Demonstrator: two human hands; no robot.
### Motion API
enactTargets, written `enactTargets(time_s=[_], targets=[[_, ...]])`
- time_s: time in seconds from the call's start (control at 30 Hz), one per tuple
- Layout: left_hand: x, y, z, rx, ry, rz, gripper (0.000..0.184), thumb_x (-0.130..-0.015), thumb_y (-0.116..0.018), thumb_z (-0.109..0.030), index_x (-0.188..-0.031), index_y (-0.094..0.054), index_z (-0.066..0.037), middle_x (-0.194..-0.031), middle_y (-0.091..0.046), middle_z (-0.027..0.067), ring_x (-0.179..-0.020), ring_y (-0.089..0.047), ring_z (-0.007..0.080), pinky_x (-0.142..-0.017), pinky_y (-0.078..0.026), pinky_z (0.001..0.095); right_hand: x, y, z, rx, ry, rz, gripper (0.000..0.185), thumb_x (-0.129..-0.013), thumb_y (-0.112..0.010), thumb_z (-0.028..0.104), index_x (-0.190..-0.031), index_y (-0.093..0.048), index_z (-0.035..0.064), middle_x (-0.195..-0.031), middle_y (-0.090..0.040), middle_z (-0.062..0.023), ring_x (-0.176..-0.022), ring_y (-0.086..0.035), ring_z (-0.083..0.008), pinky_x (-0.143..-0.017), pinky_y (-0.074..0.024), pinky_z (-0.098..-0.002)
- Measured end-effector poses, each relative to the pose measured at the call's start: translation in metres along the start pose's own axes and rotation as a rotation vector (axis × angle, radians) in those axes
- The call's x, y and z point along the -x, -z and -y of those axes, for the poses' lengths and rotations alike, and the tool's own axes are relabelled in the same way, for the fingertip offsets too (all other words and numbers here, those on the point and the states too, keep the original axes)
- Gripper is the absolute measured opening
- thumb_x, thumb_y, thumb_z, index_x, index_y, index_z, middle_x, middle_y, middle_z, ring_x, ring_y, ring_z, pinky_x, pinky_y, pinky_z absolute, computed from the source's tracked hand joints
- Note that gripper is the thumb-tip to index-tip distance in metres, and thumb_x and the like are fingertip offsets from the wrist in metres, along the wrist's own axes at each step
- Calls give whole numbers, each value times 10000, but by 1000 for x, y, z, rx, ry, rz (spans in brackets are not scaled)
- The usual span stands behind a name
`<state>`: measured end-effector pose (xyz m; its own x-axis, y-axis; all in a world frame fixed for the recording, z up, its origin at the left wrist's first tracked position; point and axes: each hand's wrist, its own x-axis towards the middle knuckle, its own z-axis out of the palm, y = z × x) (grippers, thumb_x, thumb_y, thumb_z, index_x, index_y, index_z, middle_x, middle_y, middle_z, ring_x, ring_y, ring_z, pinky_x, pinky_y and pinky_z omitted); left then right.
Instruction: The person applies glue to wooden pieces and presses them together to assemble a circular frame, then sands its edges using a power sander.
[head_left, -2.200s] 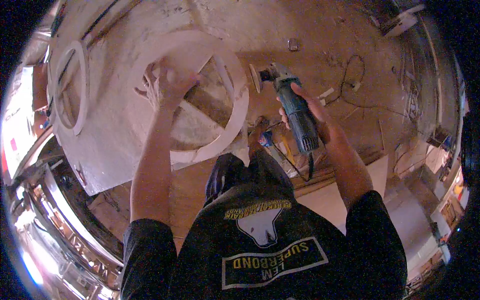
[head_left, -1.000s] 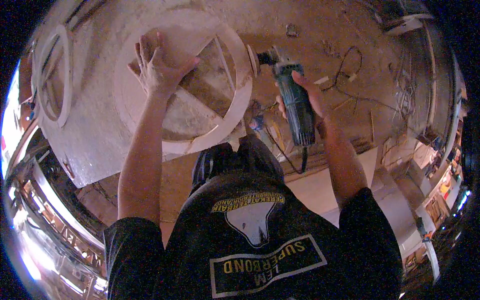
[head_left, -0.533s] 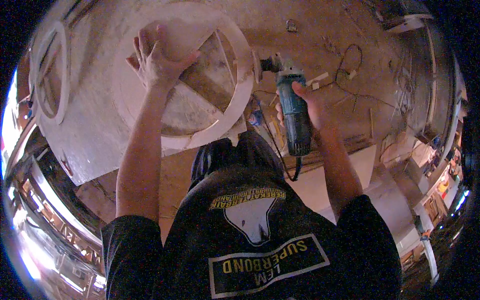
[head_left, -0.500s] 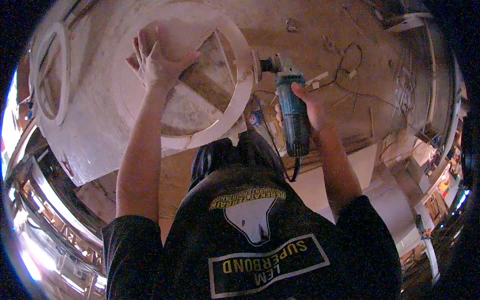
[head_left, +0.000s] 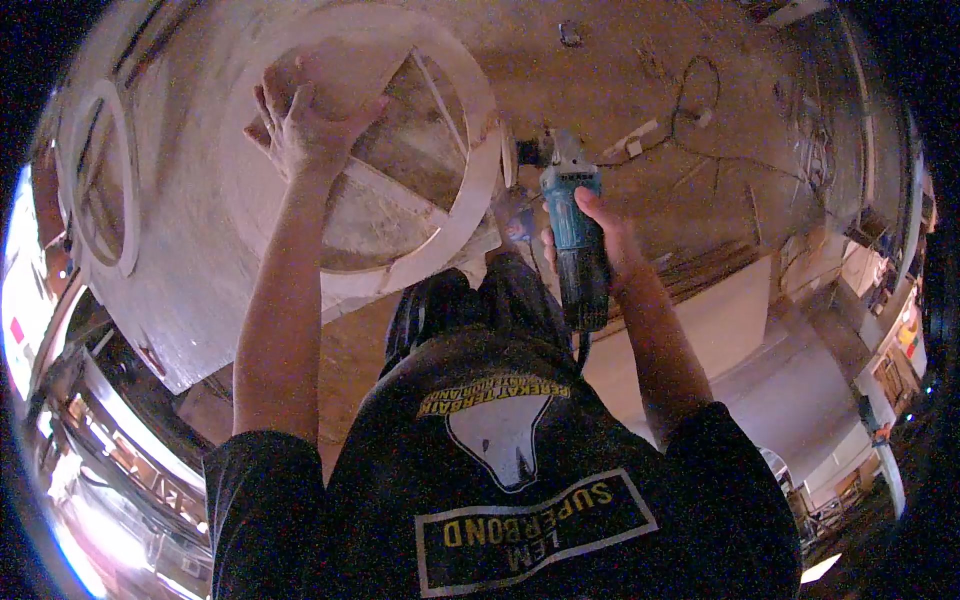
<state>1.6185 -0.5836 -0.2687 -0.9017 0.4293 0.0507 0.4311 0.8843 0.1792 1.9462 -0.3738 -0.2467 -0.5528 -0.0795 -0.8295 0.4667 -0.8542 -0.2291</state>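
A pale wooden ring (head_left: 474,200) lies on a worktable, with darker pieces crossing inside its opening. My left hand (head_left: 312,135) rests on the ring's left part, fingers apart. In my right hand (head_left: 616,240) is a teal and black angle grinder (head_left: 574,220), gripped around its body with the thumb on top. The grinder's disc (head_left: 508,152) stands on edge against or very near the ring's outer right rim; contact is hard to confirm. A cord trails from the grinder's rear end.
Another ring (head_left: 128,185) lies at the far left of the worktable (head_left: 175,320). On the floor to the right are a looped cable (head_left: 716,105) and a thin wood strip (head_left: 630,148). Pale boards (head_left: 715,325) lie at lower right.
The grinder has shifted slightly left and down along the ring's right rim. My left hand appears a little further left and lower. The whole view has also tilted slightly.
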Motion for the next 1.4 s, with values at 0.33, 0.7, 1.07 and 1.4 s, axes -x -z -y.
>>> enactTargets(time_s=[0.33,0.7,1.07,1.4], targets=[[0,-21,13,15,-16,-34,1266,-592,-797,-805,-1630,-311,-268,-1715,-191,145,-1591,-107,349,-1211,-31,700,0,13,-5,23,-13,-42,644,-947,-633,614,-1274,-583,62,-905,-701,-136,-720,-704,-252,-639,-600,-408],[-1,-26,21,8,-45,-71,1236,-577,-835,-767,-1599,-384,-237,-1700,-234,159,-1581,-154,347,-1212,-103,670,-57,-21,147,260,-141,166,701,-907,-653,665,-1248,-592,56,-882,-704,-122,-664,-713,-238,-595,-626,-380],[-4,-24,16,-45,-42,-41,1240,-584,-785,-835,-1600,-387,-246,-1692,-240,176,-1581,-140,356,-1230,-75,642,-44,-15,140,496,-9,161,711,-867,-698,670,-1197,-602,49,-902,-707,-118,-702,-720,-232,-613,-625,-380],[-6,-26,17,-63,-40,-50,1283,-574,-763,-864,-1617,-353,-240,-1705,-198,184,-1590,-113,342,-1229,-66,630,-35,-1,103,275,-66,137,745,-886,-683,668,-1275,-564,43,-893,-702,-133,-734,-717,-261,-655,-601,-407]])
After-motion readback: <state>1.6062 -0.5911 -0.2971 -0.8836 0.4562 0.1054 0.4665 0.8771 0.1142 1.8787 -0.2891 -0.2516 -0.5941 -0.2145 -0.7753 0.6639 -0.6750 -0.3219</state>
